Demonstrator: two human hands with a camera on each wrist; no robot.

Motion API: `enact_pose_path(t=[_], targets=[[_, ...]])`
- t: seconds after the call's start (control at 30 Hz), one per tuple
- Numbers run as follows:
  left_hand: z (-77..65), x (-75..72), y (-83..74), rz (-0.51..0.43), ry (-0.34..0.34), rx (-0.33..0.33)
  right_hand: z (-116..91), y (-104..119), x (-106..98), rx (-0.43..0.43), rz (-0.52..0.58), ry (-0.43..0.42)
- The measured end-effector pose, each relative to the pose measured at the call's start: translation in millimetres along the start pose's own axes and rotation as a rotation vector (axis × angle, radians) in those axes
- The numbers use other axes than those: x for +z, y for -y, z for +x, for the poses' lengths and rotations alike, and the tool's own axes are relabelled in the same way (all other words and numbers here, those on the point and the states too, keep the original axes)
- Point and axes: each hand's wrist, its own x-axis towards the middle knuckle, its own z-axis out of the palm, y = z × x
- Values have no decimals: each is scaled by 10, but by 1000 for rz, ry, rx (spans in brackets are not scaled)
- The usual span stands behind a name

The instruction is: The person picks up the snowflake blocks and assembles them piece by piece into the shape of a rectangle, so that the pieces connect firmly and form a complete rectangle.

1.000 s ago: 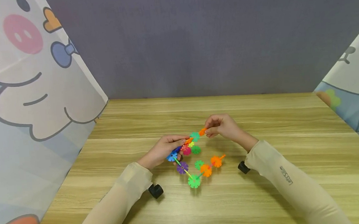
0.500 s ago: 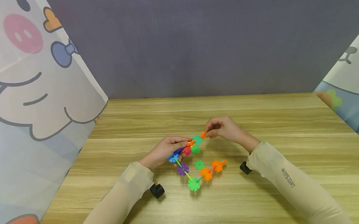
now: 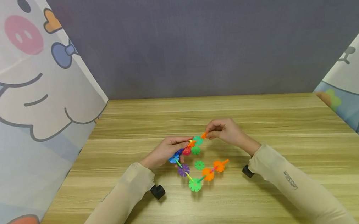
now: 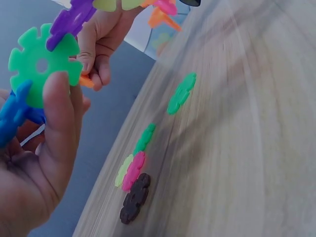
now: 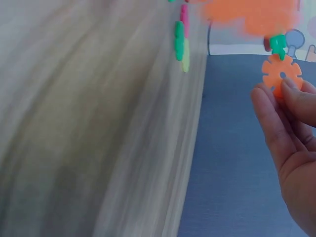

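Note:
A chain of interlocking snowflake discs hangs in a loop between my hands and curves toward me. My left hand (image 3: 165, 151) grips one part of it; in the left wrist view its thumb lies along a green disc (image 4: 30, 54), with a blue disc (image 4: 11, 116) by the fingers. Lower links show a purple disc (image 3: 183, 170), a bright green disc (image 3: 195, 185) and two orange ones, ending in an orange tip. My right hand (image 3: 227, 132) pinches an orange disc (image 5: 272, 73) between thumb and fingers, at the teal disc (image 3: 198, 140) on the chain's far end.
Loose discs lie flat on the wooden table (image 3: 263, 119): a green disc (image 4: 181, 94) apart, then another green, a pink disc (image 4: 134, 171), a yellowish one and a dark brown disc (image 4: 135, 198) close together. A grey panel (image 3: 180, 44) stands behind the table.
Both hands have drifted slightly toward me and to the right, and the chain has shifted with them. The right hand keeps its pinch on the orange disc.

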Motion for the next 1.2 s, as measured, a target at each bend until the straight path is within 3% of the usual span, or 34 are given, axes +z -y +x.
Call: enact_pose_path(t=[0.27,0.5,0.97,1.2], targets=[[-15,32,-16,41,16,42,-59,-23,51,-45,-70,-36],[-14,53,-31,36,-11,17,-76,-52,67,-80,-69,-57],[15,83,-45,90,48,18,-41,17,82,-79,-155,0],[67,103,-54,142,15,-2,-31,25,112,-149,-209,12]])
